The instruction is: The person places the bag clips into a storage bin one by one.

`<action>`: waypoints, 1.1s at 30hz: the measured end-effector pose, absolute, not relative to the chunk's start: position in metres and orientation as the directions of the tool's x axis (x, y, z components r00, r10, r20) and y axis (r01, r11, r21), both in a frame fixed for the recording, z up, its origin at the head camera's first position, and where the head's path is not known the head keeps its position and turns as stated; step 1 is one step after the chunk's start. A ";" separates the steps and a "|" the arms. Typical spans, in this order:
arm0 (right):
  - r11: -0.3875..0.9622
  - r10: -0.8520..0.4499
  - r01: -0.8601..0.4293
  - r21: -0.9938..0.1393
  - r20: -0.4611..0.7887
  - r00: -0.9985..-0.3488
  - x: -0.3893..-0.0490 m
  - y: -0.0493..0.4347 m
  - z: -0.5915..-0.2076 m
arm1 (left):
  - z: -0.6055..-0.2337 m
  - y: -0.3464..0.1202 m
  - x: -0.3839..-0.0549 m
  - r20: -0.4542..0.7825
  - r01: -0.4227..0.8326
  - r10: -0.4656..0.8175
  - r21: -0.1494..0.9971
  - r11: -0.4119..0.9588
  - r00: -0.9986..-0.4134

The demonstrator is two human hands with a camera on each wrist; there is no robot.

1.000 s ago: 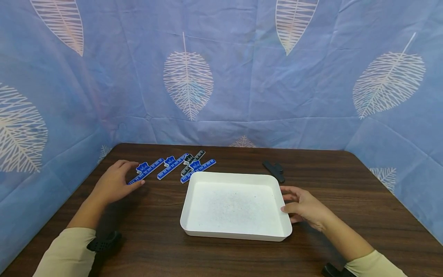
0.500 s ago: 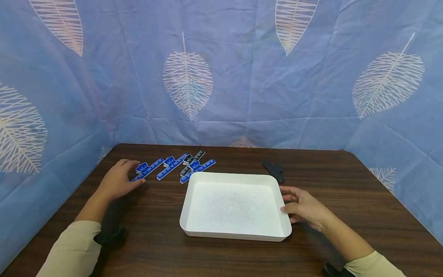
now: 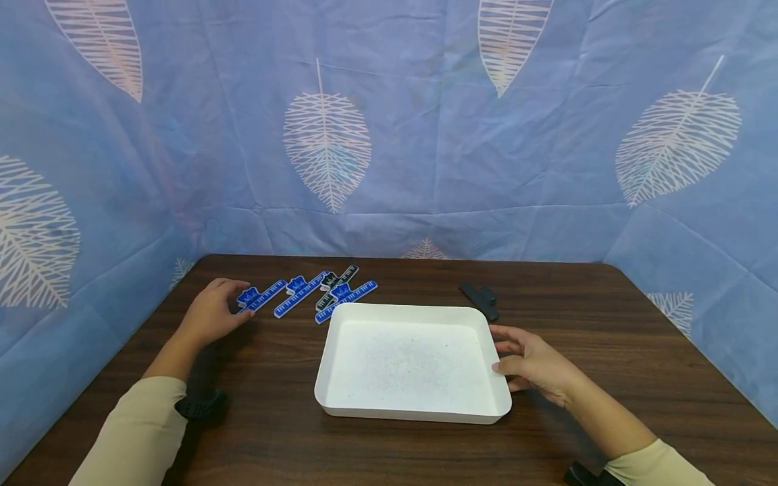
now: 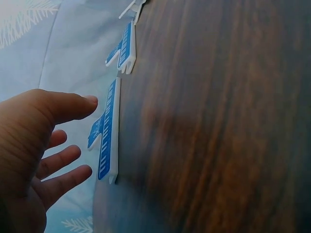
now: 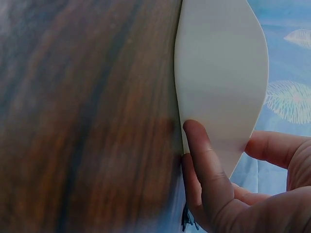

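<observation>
Around me hangs a blue cloth backdrop (image 3: 401,145), creased, printed with pale, veined leaves, and meeting the far edge of my table (image 3: 261,418), a dark brown top with streaky wood grain and rounded back corners. One white tray (image 3: 407,364) lies on it before me: rectangular, shallow, smooth-walled, with rounded corners and dark specks over its floor. My two cream sleeves (image 3: 134,432) come in from the sides. My right hand (image 3: 537,364) holds the tray's right wall, thumb at the rim, fingers along the outside. My left hand (image 3: 211,314) is wide, thumb and fingers spread beside the leftmost blue clip (image 3: 267,295); I can't tell whether they touch it.

I count five clips. Three are blue, long and flat, plastic-looking, with white edges, piano-key stripes and a scalloped tab, left of and behind the tray. One black striped clip (image 3: 346,275) lies partly under the rightmost of them. One plain dark clip (image 3: 481,300) lies just behind the tray's far right corner.
</observation>
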State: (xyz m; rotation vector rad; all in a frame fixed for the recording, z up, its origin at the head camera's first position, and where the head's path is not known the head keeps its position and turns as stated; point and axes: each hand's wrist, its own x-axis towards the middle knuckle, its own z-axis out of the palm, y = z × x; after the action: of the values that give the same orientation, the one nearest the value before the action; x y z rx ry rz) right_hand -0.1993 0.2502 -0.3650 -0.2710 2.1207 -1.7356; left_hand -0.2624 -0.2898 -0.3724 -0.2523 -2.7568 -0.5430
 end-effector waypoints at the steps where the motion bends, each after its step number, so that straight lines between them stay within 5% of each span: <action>1: 0.217 -0.386 0.093 -0.972 -0.173 -0.906 -0.199 0.250 -0.365 | -0.373 -0.290 -0.264 0.342 0.233 0.112 0.336 0.912 -0.933; 33: 0.223 -0.403 0.083 -0.971 -0.170 -0.899 -0.198 0.250 -0.364 | -0.381 -0.285 -0.294 0.238 0.184 0.116 0.287 0.940 -0.964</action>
State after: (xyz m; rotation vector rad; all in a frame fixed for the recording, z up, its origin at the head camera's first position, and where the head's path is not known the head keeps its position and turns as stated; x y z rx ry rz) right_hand -0.1983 0.2502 -0.3641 -0.2956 2.1174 -1.7186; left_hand -0.2939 -0.2850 -0.3815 -0.2247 -2.8776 -0.4555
